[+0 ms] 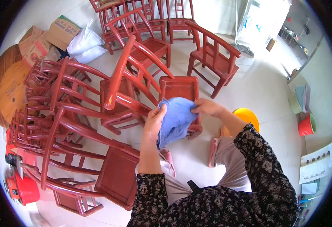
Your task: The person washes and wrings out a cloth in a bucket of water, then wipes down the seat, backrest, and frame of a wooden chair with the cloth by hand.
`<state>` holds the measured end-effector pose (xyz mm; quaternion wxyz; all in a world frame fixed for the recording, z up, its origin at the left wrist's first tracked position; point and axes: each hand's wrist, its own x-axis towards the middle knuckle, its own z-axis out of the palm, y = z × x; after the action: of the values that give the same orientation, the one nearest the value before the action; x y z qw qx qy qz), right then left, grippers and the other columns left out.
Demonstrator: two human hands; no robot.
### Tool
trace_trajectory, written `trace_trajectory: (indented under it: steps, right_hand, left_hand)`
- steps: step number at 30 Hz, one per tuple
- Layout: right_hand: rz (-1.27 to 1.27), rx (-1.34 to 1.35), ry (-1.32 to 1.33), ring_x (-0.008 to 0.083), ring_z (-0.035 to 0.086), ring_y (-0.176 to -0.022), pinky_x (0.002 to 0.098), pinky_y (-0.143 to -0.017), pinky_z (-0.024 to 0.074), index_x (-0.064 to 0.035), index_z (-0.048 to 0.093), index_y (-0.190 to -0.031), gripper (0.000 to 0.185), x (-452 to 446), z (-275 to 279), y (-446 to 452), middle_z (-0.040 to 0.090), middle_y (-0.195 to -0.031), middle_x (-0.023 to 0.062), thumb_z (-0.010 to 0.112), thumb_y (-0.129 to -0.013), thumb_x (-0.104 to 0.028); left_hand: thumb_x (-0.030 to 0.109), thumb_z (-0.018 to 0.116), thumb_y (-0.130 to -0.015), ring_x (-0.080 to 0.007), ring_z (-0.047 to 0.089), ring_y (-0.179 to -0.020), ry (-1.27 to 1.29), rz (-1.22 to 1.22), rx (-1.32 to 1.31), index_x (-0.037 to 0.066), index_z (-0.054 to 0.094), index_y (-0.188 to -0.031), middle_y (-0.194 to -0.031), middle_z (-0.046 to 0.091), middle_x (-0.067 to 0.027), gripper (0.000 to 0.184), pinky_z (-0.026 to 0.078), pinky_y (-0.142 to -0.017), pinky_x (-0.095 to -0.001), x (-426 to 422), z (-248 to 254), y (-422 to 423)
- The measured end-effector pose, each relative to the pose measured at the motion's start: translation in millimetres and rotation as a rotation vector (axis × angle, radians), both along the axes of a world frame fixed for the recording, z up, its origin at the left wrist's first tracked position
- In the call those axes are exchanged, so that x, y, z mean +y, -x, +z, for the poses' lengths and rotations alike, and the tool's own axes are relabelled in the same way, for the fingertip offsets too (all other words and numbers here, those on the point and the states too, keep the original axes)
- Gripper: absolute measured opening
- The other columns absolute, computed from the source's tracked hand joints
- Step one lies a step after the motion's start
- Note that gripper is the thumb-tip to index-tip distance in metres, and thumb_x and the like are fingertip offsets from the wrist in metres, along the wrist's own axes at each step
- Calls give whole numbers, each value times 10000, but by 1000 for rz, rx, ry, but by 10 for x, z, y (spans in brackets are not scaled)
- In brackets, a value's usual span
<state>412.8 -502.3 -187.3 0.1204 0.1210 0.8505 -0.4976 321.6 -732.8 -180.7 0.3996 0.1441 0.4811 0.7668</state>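
A blue cloth [176,119] hangs spread between my two hands, in front of a red wooden chair [179,87]. My left hand [156,120] pinches its left edge with the thumb on top. At the upper right corner, the fingers of my right hand [206,107] are closed on the cloth. Behind it, the chair's seat is partly covered from sight. Another red chair lies tipped on top, its thick legs [116,81] slanting up close to my left hand.
Many red chairs are piled at the left [75,125], and one stands apart [215,62]. A yellow basin [247,118] sits by my right foot. Cardboard boxes [62,32], white sacks [86,43] and a round wooden tabletop [13,89] are at the far left. A red bucket [305,126] is at the right wall.
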Motion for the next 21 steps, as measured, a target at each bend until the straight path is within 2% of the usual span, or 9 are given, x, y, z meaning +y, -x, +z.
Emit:
trace_trajectory:
  steps: [5,7,8,11,13,15,17,19,21]
  right_hand:
    - [-186,48,-89,202,573,-819,314,-778,434,-31,633,-969,263,13,46,20,632,-853,99,576,-824,-242]
    - [-55,382,-969,291,596,-820,343,-775,453,-93,640,-1014,261,-80,0,0,644,-830,128,563,-828,-258]
    - [-52,385,-971,291,596,-820,343,-775,453,-93,640,-1014,261,-108,-5,4,644,-830,128,563,-828,-258]
    - [-374,74,-571,301,582,-955,400,-808,466,-113,609,-1050,339,-279,-115,2,613,-1036,136,503,-850,-365]
    - [-454,595,614,256,580,-942,350,-851,451,-77,574,-1060,373,-429,-717,43,599,-1030,77,476,-859,-375]
    - [-383,616,479,255,575,-916,349,-834,448,-81,569,-1045,353,-579,-609,163,591,-1005,75,494,-841,-359]
    - [-279,659,195,253,566,-863,348,-798,442,-89,559,-1015,319,-741,-471,251,577,-954,71,529,-805,-328]
    - [-181,691,-91,252,557,-811,346,-763,436,-97,549,-984,293,-889,-337,307,563,-904,67,564,-769,-296]
    - [-84,712,-376,250,548,-759,345,-728,431,-106,538,-953,278,-1044,-202,358,548,-854,63,600,-733,-265]
  left_hand:
    - [284,547,-908,-41,537,-756,-72,42,-15,23,622,-988,-863,600,39,284,436,-686,-211,7,-5,21]
    - [289,540,-911,-37,531,-753,-67,32,3,26,622,-987,-856,593,44,286,434,-685,-209,31,52,-25]
    - [295,540,-911,-37,524,-745,4,-27,72,31,622,-981,-842,583,49,286,427,-676,-205,56,95,-69]
    - [285,531,-914,-46,473,-670,47,-186,209,60,608,-897,-762,531,59,238,396,-603,-204,206,62,-308]
    - [240,574,-877,-78,518,-822,141,-419,447,56,577,-1057,-867,571,20,257,443,-743,-269,255,107,-445]
    - [207,631,-833,-109,536,-751,-123,-420,939,44,516,-1164,-803,590,-41,386,448,-688,-300,388,-95,-614]
    - [227,641,-823,-144,553,-661,216,-603,998,28,530,-1161,-736,599,-107,407,452,-637,-320,285,43,-592]
    - [212,625,-837,-149,580,-647,375,-227,1003,5,611,-1028,-772,632,-152,282,447,-586,-288,154,173,-478]
    - [139,485,-916,-130,540,-644,-248,660,604,15,571,-773,-777,610,-79,208,446,-589,-260,172,-154,-329]
